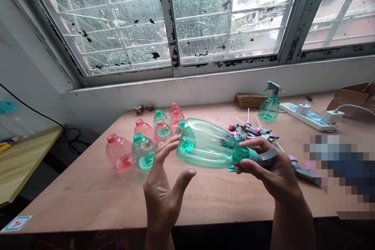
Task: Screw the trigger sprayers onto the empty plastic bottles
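A green see-through spray bottle [209, 142] lies sideways in the air above the table, its base pointing left. My right hand [274, 172] is closed round its neck and grey-and-teal spray head [263, 158]. Beside the base is my left hand [165, 187], open, with thumb and fingers spread apart. Its fingertips reach the bottle's base, and I cannot tell whether they touch it. Behind the held bottle lies a pile of loose spray heads [249, 129] with pink, teal and grey parts and white tubes.
Several open bottles stand at the left, including a pink bottle [117, 152] and a green bottle [143, 152]. A complete green spray bottle [270, 103] stands at the back by a wooden block [249, 100]. Further right are a power strip [310, 117] and a cardboard box [351, 99].
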Tool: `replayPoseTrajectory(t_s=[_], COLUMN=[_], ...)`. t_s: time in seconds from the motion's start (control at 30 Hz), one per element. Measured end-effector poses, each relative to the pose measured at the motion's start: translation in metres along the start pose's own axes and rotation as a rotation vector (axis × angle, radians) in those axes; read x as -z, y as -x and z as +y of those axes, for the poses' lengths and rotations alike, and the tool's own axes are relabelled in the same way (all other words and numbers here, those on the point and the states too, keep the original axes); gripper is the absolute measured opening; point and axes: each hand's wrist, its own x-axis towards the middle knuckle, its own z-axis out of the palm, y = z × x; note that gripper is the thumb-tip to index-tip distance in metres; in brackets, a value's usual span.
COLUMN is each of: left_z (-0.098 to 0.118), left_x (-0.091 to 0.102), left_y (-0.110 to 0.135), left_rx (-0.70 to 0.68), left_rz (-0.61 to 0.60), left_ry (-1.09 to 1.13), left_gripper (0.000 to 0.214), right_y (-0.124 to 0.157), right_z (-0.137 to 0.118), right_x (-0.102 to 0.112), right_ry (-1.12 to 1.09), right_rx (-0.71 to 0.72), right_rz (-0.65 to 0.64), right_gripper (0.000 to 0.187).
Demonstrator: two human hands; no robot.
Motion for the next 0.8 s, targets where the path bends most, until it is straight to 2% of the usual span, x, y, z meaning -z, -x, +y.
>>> replayPoseTrajectory(t_s=[0.17, 0.23, 0.37, 0.43, 0.63, 0.8], left_z=[-0.001, -0.001, 0.001, 0.001, 0.000, 0.004], left_x=[-0.007, -0.008, -0.006, -0.005, -0.010, -0.010], left_y=[0.003, 0.003, 0.003, 0.004, 0.004, 0.001], left_rx=[0.109, 0.082, 0.011, 0.002, 0.051, -0.018], left_rz=[0.119, 0.073, -0.041, -0.065, 0.036, -0.034], left_ry=[-0.029, -0.020, 0.071, 0.100, 0.077, 0.144], left_gripper=[0.060, 0.060, 0.068, 0.070, 0.053, 0.054], right_y=[-0.003, -0.005, -0.003, -0.001, -0.002, -0.003], right_z=[0.002, 0.003, 0.001, 0.000, 0.003, 0.003], right_x=[0.005, 0.007, 0.007, 0.007, 0.007, 0.009], right_ry=[0.094, 0.095, 0.015, 0.000, 0.042, 0.041], right_rx=[0.025, 0.030, 0.001, 0.000, 0.006, -0.001], right_rz=[-0.054, -0.068, 0.014, -0.009, -0.063, -0.101], right_gripper=[0.032, 0.030, 0.034, 0.034, 0.032, 0.030])
